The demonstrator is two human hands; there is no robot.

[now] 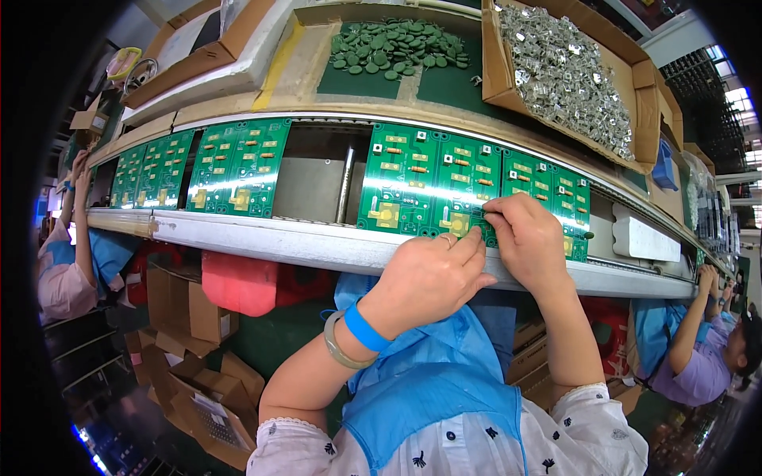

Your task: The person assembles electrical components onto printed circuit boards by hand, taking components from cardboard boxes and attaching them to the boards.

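Both my hands are over a green circuit board panel on the conveyor line in front of me. My left hand rests at the panel's near edge, its fingers drawn together; what they hold, if anything, is hidden. My right hand is bent in a pinch over the board, thumb and forefinger together, and any part between them is too small to make out. Resistors and small white square parts sit on the boards. A green disc component shows at the right panel's near corner.
Behind the line lie a heap of green disc components and a cardboard box of small metal parts. More panels stand to the left. A white block lies on the right. Co-workers' arms reach in at both ends.
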